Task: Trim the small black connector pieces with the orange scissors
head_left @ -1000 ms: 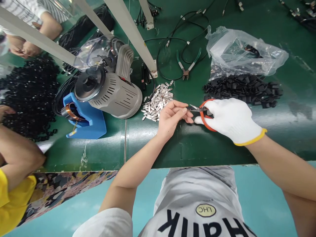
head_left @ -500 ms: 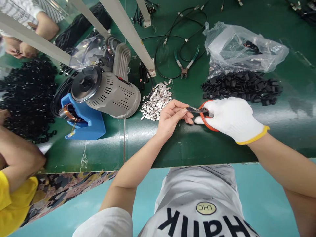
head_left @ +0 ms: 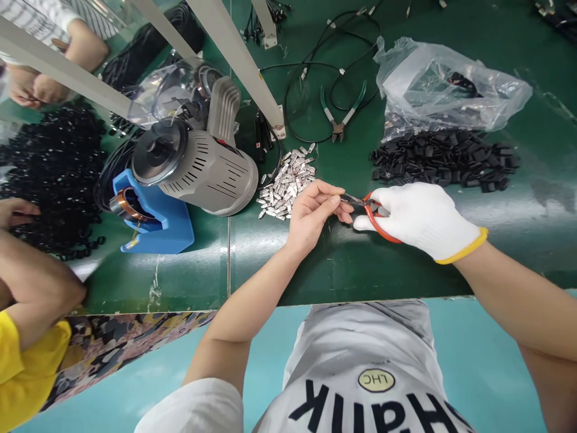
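My right hand (head_left: 417, 215), in a white knit glove with a yellow cuff, is closed around red-handled pliers (head_left: 381, 232). Their dark jaws point left, toward my bare left hand (head_left: 312, 215). Its thumb and fingers pinch a small black part (head_left: 346, 197) right by the jaw tips. What kind of part it is cannot be made out, as the fingertips cover most of it. Just beyond my left hand lies a pile of small silvery metal connector pieces (head_left: 288, 183). A heap of black plastic pieces (head_left: 444, 157) lies beyond my gloved hand.
A grey motor-like machine (head_left: 210, 171) and a blue tape dispenser (head_left: 174, 225) stand to the left. Green-handled cutters (head_left: 338, 127), black cables (head_left: 311, 63) and a plastic bag (head_left: 455, 90) lie farther back. Co-workers' arms (head_left: 33, 258) rest by a black heap (head_left: 49, 174).
The pliers' handles look spread slightly wider, and the gloved hand has dropped a touch. My left hand stays in place. At far left, a co-worker's hand has come farther into view.
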The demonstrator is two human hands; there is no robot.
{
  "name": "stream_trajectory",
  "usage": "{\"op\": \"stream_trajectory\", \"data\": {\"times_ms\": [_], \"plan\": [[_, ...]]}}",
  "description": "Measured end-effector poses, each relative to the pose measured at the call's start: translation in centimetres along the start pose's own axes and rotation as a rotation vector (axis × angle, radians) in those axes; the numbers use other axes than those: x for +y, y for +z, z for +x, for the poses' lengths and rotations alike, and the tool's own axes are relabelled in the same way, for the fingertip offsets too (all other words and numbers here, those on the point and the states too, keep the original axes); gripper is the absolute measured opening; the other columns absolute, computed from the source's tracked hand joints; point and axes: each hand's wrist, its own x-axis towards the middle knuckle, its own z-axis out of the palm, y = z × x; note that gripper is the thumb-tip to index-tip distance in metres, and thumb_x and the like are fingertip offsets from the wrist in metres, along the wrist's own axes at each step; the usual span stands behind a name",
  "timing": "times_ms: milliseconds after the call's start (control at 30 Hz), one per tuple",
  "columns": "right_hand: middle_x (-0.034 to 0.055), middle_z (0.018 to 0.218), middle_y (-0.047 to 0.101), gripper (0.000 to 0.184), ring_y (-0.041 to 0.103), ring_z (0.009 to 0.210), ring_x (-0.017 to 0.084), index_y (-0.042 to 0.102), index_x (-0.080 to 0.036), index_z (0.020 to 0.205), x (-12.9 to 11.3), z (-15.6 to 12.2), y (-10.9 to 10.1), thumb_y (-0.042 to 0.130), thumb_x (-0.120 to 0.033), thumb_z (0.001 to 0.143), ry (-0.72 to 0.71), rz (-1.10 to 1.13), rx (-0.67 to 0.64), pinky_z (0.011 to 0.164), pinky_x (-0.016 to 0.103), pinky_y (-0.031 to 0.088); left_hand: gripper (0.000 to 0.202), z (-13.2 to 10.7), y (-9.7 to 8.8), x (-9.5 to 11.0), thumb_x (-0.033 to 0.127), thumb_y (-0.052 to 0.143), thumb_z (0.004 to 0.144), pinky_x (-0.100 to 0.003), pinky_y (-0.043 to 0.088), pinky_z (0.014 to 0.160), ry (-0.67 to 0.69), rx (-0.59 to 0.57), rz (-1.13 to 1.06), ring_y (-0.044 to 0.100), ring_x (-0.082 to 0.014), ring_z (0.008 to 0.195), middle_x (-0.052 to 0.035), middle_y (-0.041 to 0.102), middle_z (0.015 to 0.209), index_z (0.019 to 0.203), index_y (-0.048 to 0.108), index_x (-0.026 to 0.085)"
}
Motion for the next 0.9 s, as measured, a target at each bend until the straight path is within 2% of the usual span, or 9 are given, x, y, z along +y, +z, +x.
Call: {"op": "stream_trajectory", "data": {"times_ms": [133,300,433,667,900], "plan": [[0.0059,0.075,0.072,0.065,0.063,0.066,0.023,0.071,-0.026,0.094,0.0,-0.1,-0.2,0.047,-0.084,0.083,-0.016,0.013,-0.015,0.059,0.03,0.024,0.031,0.0,0.1,0.0,0.045,0.075,0.088,-0.03,0.057,0.065,-0.004,0.009,0.009,0.072,-0.0155,0.062,-0.0034,0.077,0.08,0.099,0.064,0.018],[0.0083,0.075,0.072,0.065,0.063,0.07,0.025,0.073,-0.023,0.091,0.4,-0.6,0.5,0.043,-0.081,0.087,-0.064,-0.073,0.136,0.061,0.032,0.02,0.035,0.0,0.2,0.0,0.047,0.077,0.086,-0.03,0.056,0.064,-0.021,0.017,-0.009,0.072,-0.0159,0.062,-0.0046,0.077,0.08,0.099,0.064,0.018],[0.0084,0.073,0.071,0.063,0.06,0.068,0.024,0.072,-0.023,0.088,0.6,-0.8,1.0,0.044,-0.078,0.089,-0.078,-0.076,0.189,0.062,0.033,0.017,0.034,-0.1,0.2,0.0,0.047,0.076,0.087,-0.03,0.057,0.065,-0.036,0.012,0.002,0.071,-0.0152,0.062,-0.0035,0.077,0.08,0.099,0.063,0.018],[0.0099,0.065,0.066,0.068,0.058,0.065,0.022,0.07,-0.019,0.083,0.5,-1.1,0.9,0.037,-0.078,0.093,-0.12,-0.083,0.195,0.062,0.033,0.014,0.031,-0.1,0.3,0.1,0.044,0.076,0.088,-0.031,0.057,0.065,-0.027,-0.003,-0.025,0.071,-0.0159,0.062,-0.0046,0.077,0.08,0.099,0.064,0.017],[0.0089,0.062,0.063,0.074,0.056,0.059,0.02,0.067,-0.019,0.086,0.3,-1.2,0.5,0.03,-0.082,0.093,-0.146,-0.099,0.136,0.06,0.033,0.013,0.031,0.0,0.1,0.2,0.044,0.077,0.087,-0.032,0.057,0.065,-0.06,-0.019,-0.056,0.072,-0.0168,0.062,-0.0041,0.077,0.081,0.097,0.064,0.018]]}}
